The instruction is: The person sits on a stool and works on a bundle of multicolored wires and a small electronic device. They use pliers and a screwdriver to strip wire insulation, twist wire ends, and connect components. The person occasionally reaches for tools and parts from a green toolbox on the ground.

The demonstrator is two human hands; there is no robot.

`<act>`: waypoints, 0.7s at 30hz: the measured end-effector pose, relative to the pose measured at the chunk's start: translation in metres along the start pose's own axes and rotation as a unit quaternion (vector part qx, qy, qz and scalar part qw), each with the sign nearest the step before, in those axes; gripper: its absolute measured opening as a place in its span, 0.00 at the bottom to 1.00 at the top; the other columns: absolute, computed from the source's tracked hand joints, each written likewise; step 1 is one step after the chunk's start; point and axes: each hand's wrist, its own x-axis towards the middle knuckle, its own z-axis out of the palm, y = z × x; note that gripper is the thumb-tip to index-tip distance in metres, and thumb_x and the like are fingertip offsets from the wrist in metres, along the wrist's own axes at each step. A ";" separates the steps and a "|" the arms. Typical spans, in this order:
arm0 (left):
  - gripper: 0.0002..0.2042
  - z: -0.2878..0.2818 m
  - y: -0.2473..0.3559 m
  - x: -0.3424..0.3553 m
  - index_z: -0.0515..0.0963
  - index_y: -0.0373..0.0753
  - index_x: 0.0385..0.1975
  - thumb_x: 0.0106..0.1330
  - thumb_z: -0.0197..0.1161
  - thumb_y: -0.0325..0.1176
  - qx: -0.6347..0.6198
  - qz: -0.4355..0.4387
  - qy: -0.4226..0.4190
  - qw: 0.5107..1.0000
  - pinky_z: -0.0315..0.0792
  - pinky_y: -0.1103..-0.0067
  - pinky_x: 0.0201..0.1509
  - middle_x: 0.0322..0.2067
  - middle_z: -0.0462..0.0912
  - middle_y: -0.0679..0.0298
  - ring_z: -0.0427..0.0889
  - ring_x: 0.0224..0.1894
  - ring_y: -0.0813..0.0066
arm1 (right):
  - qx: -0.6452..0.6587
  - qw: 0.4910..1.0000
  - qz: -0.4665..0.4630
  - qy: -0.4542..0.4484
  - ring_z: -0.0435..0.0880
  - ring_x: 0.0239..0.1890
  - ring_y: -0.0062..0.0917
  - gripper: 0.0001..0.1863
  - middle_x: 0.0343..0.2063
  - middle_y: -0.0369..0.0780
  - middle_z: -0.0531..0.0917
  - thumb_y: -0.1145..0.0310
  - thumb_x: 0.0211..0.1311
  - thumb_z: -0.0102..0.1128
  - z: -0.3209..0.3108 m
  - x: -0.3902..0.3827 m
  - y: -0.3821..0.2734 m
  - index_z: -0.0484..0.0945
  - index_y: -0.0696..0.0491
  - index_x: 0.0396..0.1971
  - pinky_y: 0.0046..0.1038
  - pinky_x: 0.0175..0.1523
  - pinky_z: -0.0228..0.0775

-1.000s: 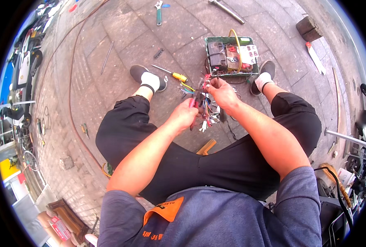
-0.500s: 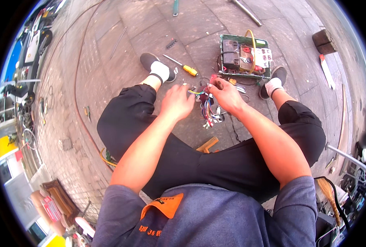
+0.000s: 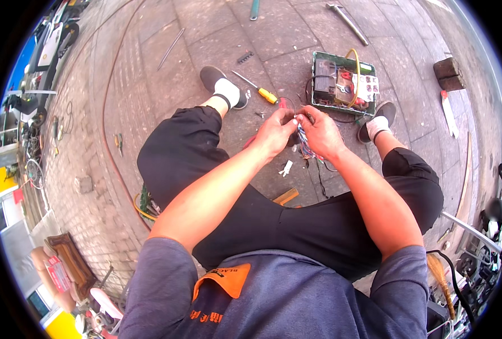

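Note:
Both my hands meet between my knees, fingertips close together over a bundle of thin multicoloured wires (image 3: 306,148). My left hand (image 3: 275,134) is closed in a pinch at the wire ends. Beside it my right hand (image 3: 321,135) is closed too, and the bundle hangs down from under its fingers. Something reddish (image 3: 285,104) shows just beyond the fingertips, too blurred to name. On the paving below the hands lies a small white connector (image 3: 286,168). A screwdriver (image 3: 267,95) with a yellow handle lies just beyond my left hand.
A green crate (image 3: 344,108) holding a dark battery (image 3: 324,79) stands beyond my right hand. Farther off lie a hammer (image 3: 350,25), a wooden block (image 3: 449,74) and a red-handled blade (image 3: 449,116). An orange-brown piece (image 3: 286,196) lies near my lap. A hose (image 3: 107,96) runs along the left.
My left hand has moved right and met my right hand at the wires. The bundle is now gathered closer under the right hand. The view has shifted slightly.

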 end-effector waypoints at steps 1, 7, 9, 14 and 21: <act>0.22 0.000 -0.003 0.004 0.71 0.28 0.63 0.79 0.60 0.38 -0.024 0.007 0.001 1.000 0.72 0.73 0.64 0.56 0.81 0.53 0.79 0.59 0.70 | 0.009 1.000 0.007 -0.001 0.88 0.49 0.43 0.17 0.45 0.50 0.88 0.59 0.76 0.58 -0.002 0.002 0.000 0.81 0.54 0.55 0.38 0.53 0.77; 0.20 -0.002 -0.010 0.013 0.71 0.31 0.62 0.80 0.57 0.39 0.008 0.026 -0.031 0.999 0.73 0.73 0.64 0.55 0.81 0.55 0.79 0.59 0.70 | 0.026 0.999 0.027 0.022 0.90 0.43 0.37 0.17 0.40 0.48 0.89 0.57 0.75 0.60 -0.004 0.004 0.001 0.82 0.52 0.53 0.36 0.50 0.77; 0.19 -0.006 -0.015 0.018 0.72 0.32 0.61 0.81 0.56 0.40 -0.041 0.038 -0.050 0.997 0.73 0.73 0.63 0.54 0.81 0.57 0.80 0.57 0.71 | 0.022 0.999 0.028 0.018 0.90 0.46 0.41 0.18 0.41 0.48 0.89 0.55 0.75 0.60 0.000 0.008 0.008 0.83 0.52 0.53 0.38 0.52 0.78; 0.16 -0.008 -0.018 0.017 0.74 0.37 0.56 0.81 0.55 0.43 -0.110 -0.008 -0.059 0.992 0.74 0.73 0.57 0.48 0.81 0.64 0.80 0.50 0.76 | -0.017 0.999 0.041 0.024 0.87 0.52 0.46 0.17 0.46 0.48 0.88 0.55 0.73 0.60 0.001 0.005 -0.004 0.84 0.51 0.50 0.41 0.56 0.77; 0.12 -0.011 -0.024 0.020 0.75 0.42 0.51 0.82 0.54 0.43 -0.147 -0.032 -0.101 0.983 0.76 0.72 0.54 0.44 0.82 0.66 0.82 0.49 0.76 | -0.140 0.984 -0.093 0.051 0.84 0.45 0.47 0.10 0.41 0.43 0.83 0.61 0.68 0.64 -0.006 -0.001 -0.002 0.83 0.51 0.40 0.46 0.50 0.77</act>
